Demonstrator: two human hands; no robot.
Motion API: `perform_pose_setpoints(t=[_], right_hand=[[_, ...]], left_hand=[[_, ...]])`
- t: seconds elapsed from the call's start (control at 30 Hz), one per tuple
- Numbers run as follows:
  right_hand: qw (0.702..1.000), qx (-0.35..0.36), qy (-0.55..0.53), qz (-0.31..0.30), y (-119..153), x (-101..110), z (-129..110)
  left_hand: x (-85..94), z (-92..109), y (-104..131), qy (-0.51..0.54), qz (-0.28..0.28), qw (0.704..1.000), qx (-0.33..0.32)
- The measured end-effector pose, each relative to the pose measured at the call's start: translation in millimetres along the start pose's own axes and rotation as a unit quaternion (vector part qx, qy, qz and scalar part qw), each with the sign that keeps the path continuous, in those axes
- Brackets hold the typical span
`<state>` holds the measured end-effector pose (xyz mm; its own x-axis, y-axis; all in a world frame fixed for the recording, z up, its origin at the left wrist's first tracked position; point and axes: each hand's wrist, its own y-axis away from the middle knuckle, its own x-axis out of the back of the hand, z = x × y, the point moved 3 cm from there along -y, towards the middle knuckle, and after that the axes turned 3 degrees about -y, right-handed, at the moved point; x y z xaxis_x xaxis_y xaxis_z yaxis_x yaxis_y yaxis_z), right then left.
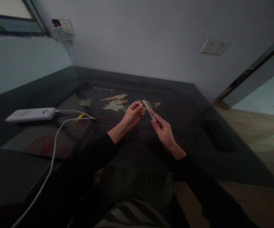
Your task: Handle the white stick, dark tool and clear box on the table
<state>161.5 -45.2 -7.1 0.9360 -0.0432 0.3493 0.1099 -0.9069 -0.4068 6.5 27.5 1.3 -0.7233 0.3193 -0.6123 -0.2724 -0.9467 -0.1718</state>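
My right hand [162,128] is closed on a slim, light-coloured stick-like object [148,108], which tilts up and to the left above the dark table. Close to the object's upper end is my left hand [133,114], its thumb and fingers pinched together. Whatever sits between those fingertips is too small and dark to make out. Behind both hands, the tabletop shows a bird-and-flower picture [115,103].
A white power bank [32,114] lies at the left of the table [182,104], with a white cable [55,142] and a yellow tag [79,117]. A dark flat object [219,135] lies at the right. Wall sockets [214,47] are behind.
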Motion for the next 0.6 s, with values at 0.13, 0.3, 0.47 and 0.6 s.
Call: perform_pose_setpoints(t=[0.13,0.3,0.47,0.6], right_hand=[[1.000,0.008,0.007,0.014,-1.4,1.8,0.8],[1.000,0.000,0.005,0.031,-2.9,4.1,4.6],[1.000,-0.007,-0.005,0.030,-2.3,3.9,5.1],[1.000,-0.005,-0.005,0.018,-0.7,3.1,2.0]], left_hand=[[-0.8,0.7,1.3,-0.007,0.005,1.000,0.009],[-1.5,1.0,2.5,-0.021,0.003,1.000,0.014],[-2.5,2.1,3.1,-0.019,0.001,1.000,0.011],[-3.7,3.2,3.3,-0.011,-0.005,1.000,0.007]])
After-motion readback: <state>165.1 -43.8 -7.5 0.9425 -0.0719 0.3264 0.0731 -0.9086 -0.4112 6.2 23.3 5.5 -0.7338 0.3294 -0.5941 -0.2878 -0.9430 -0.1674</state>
